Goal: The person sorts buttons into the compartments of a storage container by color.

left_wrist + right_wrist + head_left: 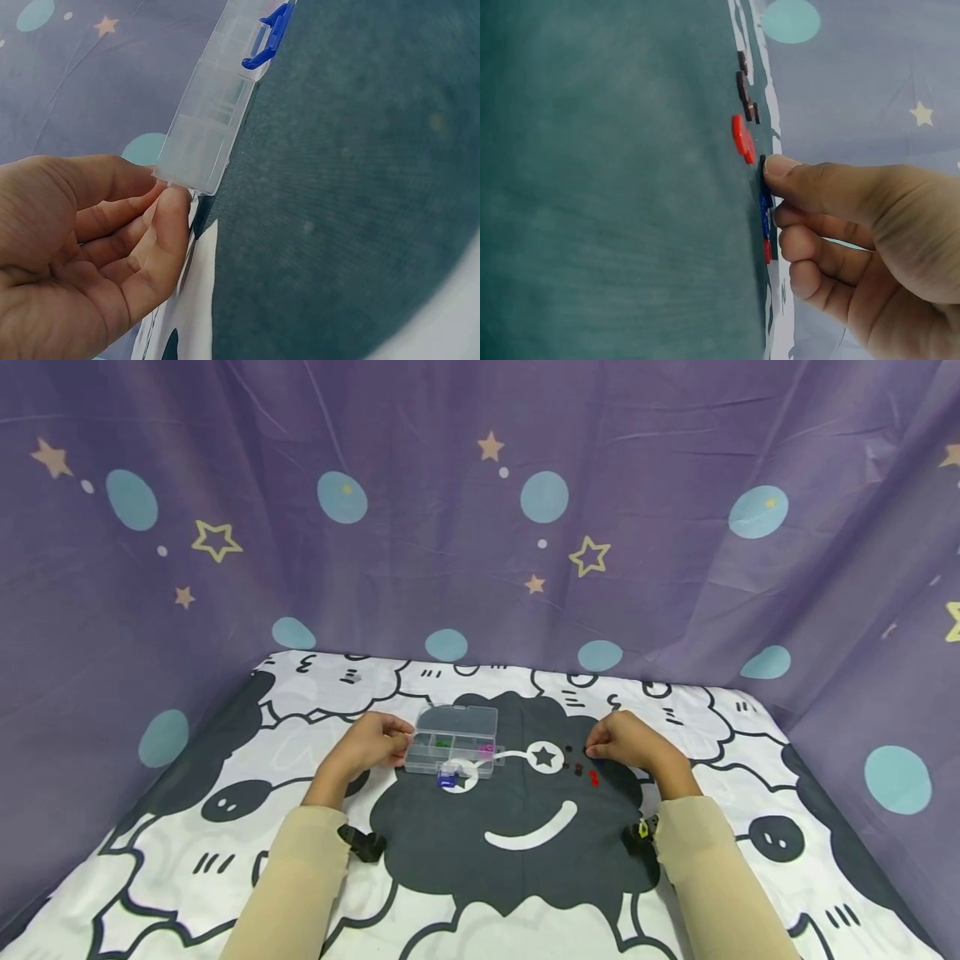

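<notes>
A clear plastic compartment box (450,748) stands with its lid raised on the dark part of the cloth. Green pieces (442,744) and pink pieces (486,748) lie in separate compartments. At the box's left end my left hand (372,743) pinches the corner, thumb in front and fingers behind. My right hand (626,742) is down at the cloth, its thumb on a small dark button (763,162); the index fingertip is hidden. Beside it lie red buttons (742,139), brown buttons (742,86) and blue pieces (765,214), partly covered by the fingers.
A blue latch (270,37) sits on the box's front edge. The printed cloth (525,877) covers the table, and a purple curtain (420,577) hangs behind it. Dark wrist mounts (362,843) stick out from both sleeves.
</notes>
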`<state>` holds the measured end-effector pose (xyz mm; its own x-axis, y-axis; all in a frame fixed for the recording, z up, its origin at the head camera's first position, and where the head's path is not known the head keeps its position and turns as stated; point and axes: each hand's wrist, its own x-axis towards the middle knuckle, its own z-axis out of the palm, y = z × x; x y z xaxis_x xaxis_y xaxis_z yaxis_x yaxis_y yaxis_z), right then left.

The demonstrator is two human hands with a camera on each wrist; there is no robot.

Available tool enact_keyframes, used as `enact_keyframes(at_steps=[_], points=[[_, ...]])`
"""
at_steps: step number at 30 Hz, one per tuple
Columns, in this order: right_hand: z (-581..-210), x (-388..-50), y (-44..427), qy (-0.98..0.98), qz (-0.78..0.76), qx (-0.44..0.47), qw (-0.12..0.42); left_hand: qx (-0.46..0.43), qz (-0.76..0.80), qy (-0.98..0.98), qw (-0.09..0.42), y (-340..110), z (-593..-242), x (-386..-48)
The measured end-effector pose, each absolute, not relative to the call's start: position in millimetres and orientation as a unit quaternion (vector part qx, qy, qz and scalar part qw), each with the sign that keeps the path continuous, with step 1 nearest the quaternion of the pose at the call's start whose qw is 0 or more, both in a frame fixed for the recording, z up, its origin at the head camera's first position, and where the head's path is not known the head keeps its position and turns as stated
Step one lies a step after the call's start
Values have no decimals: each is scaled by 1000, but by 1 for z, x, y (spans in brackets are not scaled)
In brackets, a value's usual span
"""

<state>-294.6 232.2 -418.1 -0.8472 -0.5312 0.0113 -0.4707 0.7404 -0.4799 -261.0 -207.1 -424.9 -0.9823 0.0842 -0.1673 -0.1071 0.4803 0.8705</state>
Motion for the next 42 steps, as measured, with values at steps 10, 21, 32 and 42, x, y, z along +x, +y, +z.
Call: enact_keyframes(at_steps=[10,21,32,42], points=[[-418,-297,225,935,-240,-242,102,-4,509,856,88,-208,-427,-261],[-416,-297,224,930,-247,-244,122,-13,504,859,90,-208,-426,-261],[-418,-298,225,922,-250,-266,129,-2,507,857,90,-208,-425,-261],[-413,-296,219,915,-257,-288,120,-3,507,857,90,-208,-425,-259]])
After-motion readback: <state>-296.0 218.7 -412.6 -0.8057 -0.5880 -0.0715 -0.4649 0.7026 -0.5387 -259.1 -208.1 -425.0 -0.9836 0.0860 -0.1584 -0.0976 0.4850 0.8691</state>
